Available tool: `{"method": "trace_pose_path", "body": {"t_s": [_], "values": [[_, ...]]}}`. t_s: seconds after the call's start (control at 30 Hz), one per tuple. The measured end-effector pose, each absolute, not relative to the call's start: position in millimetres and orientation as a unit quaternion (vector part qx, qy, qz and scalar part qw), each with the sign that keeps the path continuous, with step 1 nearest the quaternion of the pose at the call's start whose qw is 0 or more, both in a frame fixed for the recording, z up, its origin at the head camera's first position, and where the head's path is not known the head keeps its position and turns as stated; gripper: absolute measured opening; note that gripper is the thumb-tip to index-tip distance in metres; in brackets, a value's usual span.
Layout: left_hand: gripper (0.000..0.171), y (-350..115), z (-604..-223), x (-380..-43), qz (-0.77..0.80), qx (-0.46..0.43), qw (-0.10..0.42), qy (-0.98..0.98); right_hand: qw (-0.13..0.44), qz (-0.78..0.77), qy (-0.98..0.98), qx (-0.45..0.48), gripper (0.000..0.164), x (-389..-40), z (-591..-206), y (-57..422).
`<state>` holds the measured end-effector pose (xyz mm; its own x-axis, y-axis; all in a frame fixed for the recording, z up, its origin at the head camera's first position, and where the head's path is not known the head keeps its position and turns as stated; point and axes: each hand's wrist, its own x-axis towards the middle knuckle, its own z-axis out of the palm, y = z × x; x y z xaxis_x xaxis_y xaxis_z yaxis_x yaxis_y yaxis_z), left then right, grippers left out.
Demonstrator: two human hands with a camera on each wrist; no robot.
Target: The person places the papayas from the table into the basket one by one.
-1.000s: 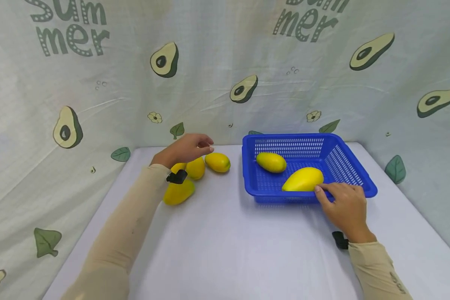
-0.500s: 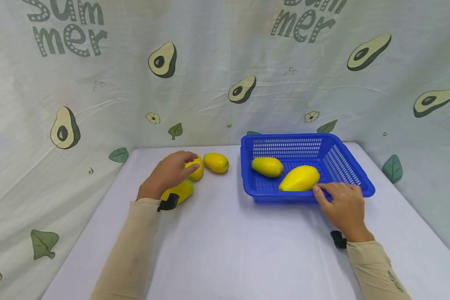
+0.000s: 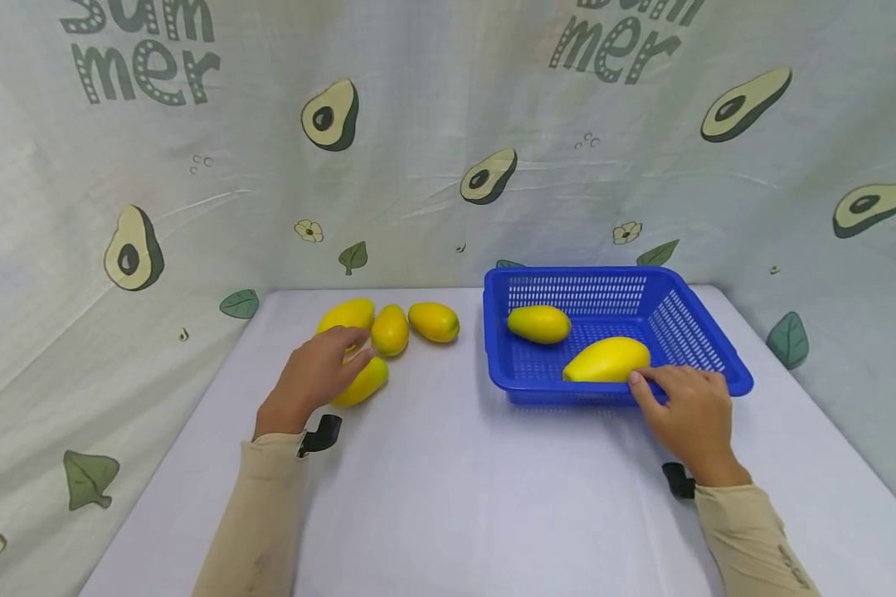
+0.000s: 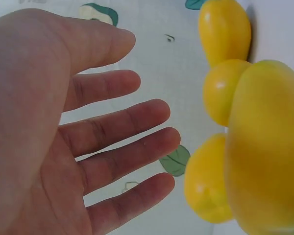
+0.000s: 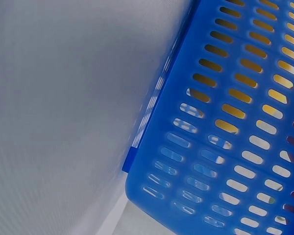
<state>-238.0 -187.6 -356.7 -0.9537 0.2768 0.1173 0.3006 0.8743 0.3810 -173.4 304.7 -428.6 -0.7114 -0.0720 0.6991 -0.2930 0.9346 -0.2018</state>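
My left hand hovers over the near yellow mango at the left of the table and partly covers it. In the left wrist view its spread fingers are apart from that large mango. Behind it lie a far-left mango, a middle mango and a right mango. My right hand grips the front rim of the blue basket, fingers over the edge. Inside the basket are a back mango and a front mango.
The white-clothed table meets a printed backdrop cloth behind the basket and mangoes. The basket's slotted wall fills much of the right wrist view, and yellow shows through its slots.
My left hand has moved from above the back mangoes leftward and toward me, over the near mango. My right hand stays on the basket rim.
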Motion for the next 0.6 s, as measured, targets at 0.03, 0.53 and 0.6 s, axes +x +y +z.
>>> {"method": "trace_pose_path", "body": {"t_s": [0.03,0.53,0.6], "values": [[0.044,-189,-358,-237,-0.203,-0.147,0.029,-0.968,0.365,0.151,-0.913,0.099,0.03,-173,-428,304],[0.045,-204,-392,-239,-0.239,-0.124,0.023,-0.963,0.36,0.156,-0.915,0.094,0.03,-174,-429,304],[0.045,-205,-396,-239,-0.237,-0.119,0.022,-0.964,0.357,0.156,-0.916,0.092,0.03,-173,-429,305]]}}
